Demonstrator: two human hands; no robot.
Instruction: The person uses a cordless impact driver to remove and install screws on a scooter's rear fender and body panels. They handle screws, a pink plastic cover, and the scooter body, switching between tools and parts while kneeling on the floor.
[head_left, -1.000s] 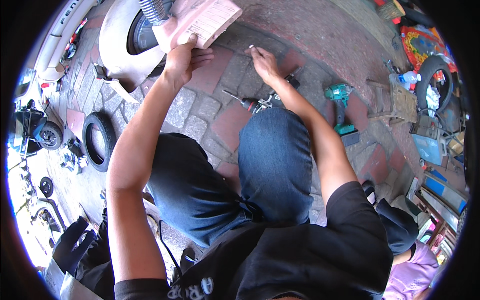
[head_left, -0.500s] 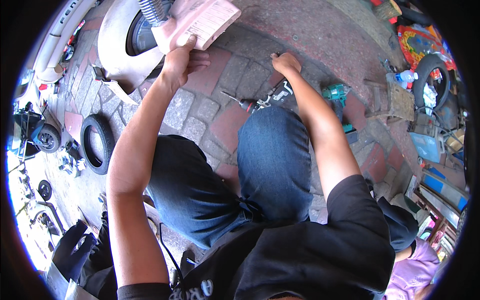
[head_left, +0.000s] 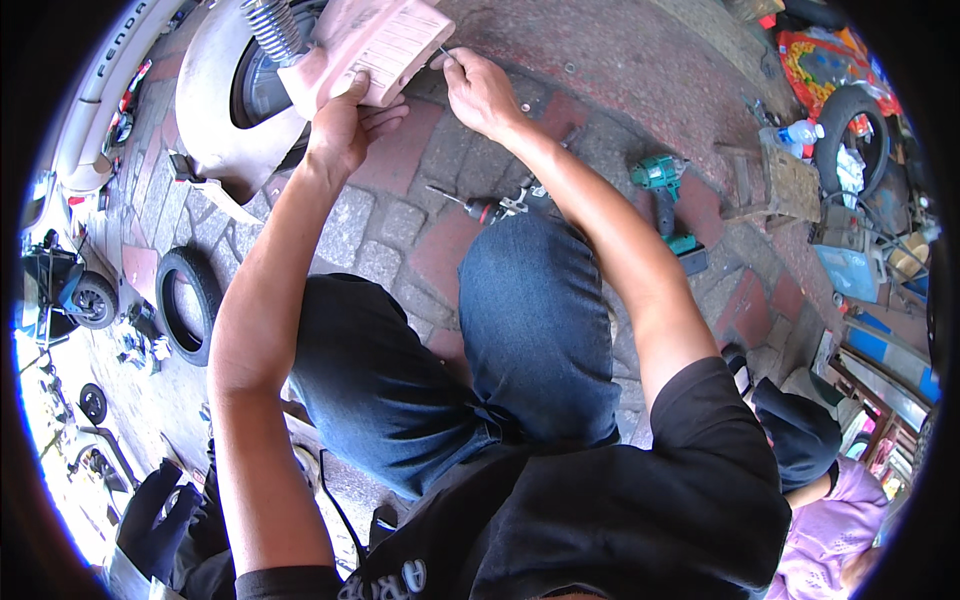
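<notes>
My left hand [head_left: 345, 130] grips the lower edge of a pale pink plastic cover [head_left: 385, 50], thumb on its ribbed face and fingers beneath. The cover sits beside a coil spring [head_left: 270, 32] and a wheel under a pale fender [head_left: 200, 95]. At the cover's right corner my right hand [head_left: 480, 92] is closed in a pinch on a thin metal piece [head_left: 446, 52], whose kind is too small to make out. A drill with a red-ringed chuck [head_left: 480, 208] lies on the paving past my knee, partly hidden by the knee.
A teal cordless drill [head_left: 658, 175] stands on the paving to the right. Beyond it are a small wooden stool [head_left: 790, 185], a tyre [head_left: 828, 150] and a water bottle [head_left: 800, 132]. Another tyre [head_left: 190, 305] lies at left. A person in a purple top [head_left: 835, 520] is behind right.
My right hand has moved up and left from over the paving to the cover's right corner. The left hand keeps its hold, and the view has shifted slightly.
</notes>
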